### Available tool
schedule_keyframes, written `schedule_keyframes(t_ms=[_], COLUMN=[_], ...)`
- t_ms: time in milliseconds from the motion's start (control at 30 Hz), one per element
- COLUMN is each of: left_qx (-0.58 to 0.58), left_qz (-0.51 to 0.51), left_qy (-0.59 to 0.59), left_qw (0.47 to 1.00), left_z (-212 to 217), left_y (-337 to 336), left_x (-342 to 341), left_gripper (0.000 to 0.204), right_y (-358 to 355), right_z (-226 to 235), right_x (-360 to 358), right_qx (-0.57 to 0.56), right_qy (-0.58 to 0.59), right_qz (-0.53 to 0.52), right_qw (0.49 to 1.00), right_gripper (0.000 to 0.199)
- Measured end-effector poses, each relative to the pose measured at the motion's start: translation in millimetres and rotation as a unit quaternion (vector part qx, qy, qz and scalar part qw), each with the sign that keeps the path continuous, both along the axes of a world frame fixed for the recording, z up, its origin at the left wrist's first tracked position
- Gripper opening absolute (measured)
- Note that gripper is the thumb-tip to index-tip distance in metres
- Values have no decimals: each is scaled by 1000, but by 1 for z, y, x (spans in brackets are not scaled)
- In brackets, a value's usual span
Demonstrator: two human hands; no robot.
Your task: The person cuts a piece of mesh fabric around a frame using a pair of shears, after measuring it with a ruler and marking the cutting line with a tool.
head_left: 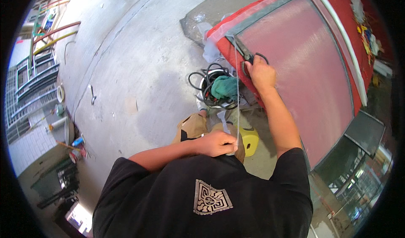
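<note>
My right hand [262, 72] is closed around the black handles of a pair of scissors [242, 48]. Their blades point up and left over the corner of a red panel [295, 39], which has a dark border and a cloudy film over its middle. A thin pale strip [238, 90] runs taut from near the blades down to my left hand [220, 144]. That hand grips the strip's lower end close in front of my black shirt. Whether the blades touch the strip, I cannot tell. Loose clear plastic film [209, 47] hangs at the panel's corner.
Below the corner stands a bucket with a coiled black hose [206, 79] and a green cloth [225, 87]. A yellow plastic stool [249, 141] is by my legs. Metal frames [36, 79] lean at the far left. A small tool [92, 94] lies on the concrete floor [139, 56].
</note>
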State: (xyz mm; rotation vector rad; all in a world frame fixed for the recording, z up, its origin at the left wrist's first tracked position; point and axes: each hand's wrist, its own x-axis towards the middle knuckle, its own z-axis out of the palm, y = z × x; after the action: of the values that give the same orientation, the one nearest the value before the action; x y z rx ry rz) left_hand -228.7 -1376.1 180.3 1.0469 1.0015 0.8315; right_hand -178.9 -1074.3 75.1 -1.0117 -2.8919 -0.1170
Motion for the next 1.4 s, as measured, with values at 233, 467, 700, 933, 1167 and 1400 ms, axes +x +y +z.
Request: schedule_keyframes(t_ms=[233, 467, 700, 933, 1167, 1400], left_qx=[-84, -127, -152, -130, -6, -38], left_qz=[54, 162, 234, 131, -17, -138], left_qy=[-73, -82, 46, 192, 311, 310], left_qw=[992, 975, 959, 964, 950, 940], left_z=[20, 28, 32, 1, -27, -9], left_y=[-36, -60, -70, -89, -85, -72], left_x=[-34, -46, -78, -171, -306, -429], left_gripper=[32, 27, 27, 26, 16, 20], right_y=[-11, -19, -33, -54, -82, -105], right_z=[11, 9, 21, 12, 20, 32], right_x=[-3, -10, -20, -30, -52, -81], right_qx=[-8, -64, -117, -108, -83, -92], right_qy=[-6, 7, 42, 19, 2, -19], right_qz=[-20, -69, -106, -165, -222, -303], right_qw=[1000, 996, 987, 980, 972, 948], right_gripper=[46, 47, 47, 47, 47, 49])
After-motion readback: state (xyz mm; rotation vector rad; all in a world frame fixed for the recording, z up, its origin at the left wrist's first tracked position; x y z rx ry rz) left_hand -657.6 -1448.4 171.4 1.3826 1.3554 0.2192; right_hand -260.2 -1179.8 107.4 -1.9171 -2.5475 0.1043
